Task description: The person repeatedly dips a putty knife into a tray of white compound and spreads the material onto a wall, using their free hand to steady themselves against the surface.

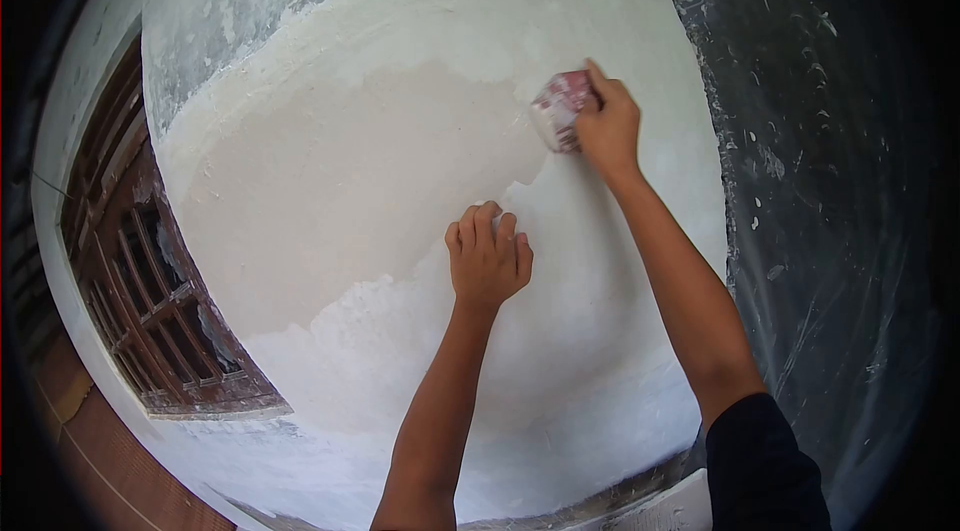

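Observation:
My right hand (pixel 612 126) grips a red and white piece (pixel 562 111), blurred by motion, and holds it against the pale wall (pixel 620 261), near the right edge of a beige patch (pixel 340 181). Lower and to the left, my left hand (pixel 488 256) rests at the wall with its fingers bent around a small white thing that is mostly hidden under them. White coating surrounds the beige patch above, below and on the right.
A brown wooden window with bars (pixel 170 321) is set in the wall at the left. A dark, stained wall surface (pixel 810 161) borders the pale one on the right. Reddish-brown tiles (pixel 130 451) show at the lower left, and a pale ledge (pixel 675 508) at the bottom.

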Demonstrator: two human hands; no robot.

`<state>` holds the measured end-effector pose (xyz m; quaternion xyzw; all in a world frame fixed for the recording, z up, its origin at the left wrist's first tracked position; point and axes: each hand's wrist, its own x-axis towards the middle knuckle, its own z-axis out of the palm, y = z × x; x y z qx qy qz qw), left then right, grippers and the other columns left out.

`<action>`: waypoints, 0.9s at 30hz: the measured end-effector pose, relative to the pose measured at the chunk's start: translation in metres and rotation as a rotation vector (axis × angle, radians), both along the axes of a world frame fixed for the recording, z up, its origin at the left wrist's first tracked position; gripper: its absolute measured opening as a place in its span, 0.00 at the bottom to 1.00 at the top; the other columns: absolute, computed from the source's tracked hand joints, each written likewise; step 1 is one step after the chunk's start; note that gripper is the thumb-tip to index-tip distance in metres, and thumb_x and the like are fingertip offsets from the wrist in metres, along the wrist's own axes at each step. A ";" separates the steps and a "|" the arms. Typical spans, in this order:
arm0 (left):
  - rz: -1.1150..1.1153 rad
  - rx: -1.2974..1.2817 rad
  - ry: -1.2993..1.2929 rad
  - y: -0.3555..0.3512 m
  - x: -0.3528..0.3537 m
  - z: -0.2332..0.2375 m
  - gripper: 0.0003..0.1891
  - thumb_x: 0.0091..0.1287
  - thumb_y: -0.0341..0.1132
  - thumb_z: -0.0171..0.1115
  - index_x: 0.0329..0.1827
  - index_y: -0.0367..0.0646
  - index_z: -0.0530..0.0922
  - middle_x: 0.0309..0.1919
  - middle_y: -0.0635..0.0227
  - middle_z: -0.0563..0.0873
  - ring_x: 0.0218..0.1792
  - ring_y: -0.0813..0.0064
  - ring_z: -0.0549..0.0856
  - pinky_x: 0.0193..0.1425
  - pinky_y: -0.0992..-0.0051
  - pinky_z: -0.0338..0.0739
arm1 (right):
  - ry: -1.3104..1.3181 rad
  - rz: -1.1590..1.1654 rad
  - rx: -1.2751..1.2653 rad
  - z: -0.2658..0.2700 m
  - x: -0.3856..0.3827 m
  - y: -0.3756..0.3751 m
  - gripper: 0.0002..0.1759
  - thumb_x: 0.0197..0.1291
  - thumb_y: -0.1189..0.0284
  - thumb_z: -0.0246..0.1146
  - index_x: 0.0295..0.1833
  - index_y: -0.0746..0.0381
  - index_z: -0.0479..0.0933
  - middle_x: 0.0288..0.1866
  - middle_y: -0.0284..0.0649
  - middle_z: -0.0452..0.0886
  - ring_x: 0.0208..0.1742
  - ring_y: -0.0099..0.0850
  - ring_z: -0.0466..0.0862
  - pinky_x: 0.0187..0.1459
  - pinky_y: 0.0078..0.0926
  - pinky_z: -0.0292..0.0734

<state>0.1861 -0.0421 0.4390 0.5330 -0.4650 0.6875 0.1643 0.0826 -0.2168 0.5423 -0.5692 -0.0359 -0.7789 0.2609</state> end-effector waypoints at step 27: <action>0.010 0.006 -0.010 0.000 -0.001 0.001 0.16 0.58 0.36 0.59 0.48 0.43 0.73 0.51 0.60 0.75 0.55 0.58 0.72 0.57 0.58 0.61 | -0.107 -0.106 0.065 0.010 -0.003 -0.002 0.27 0.53 0.87 0.55 0.60 0.64 0.77 0.42 0.50 0.79 0.45 0.45 0.82 0.50 0.33 0.76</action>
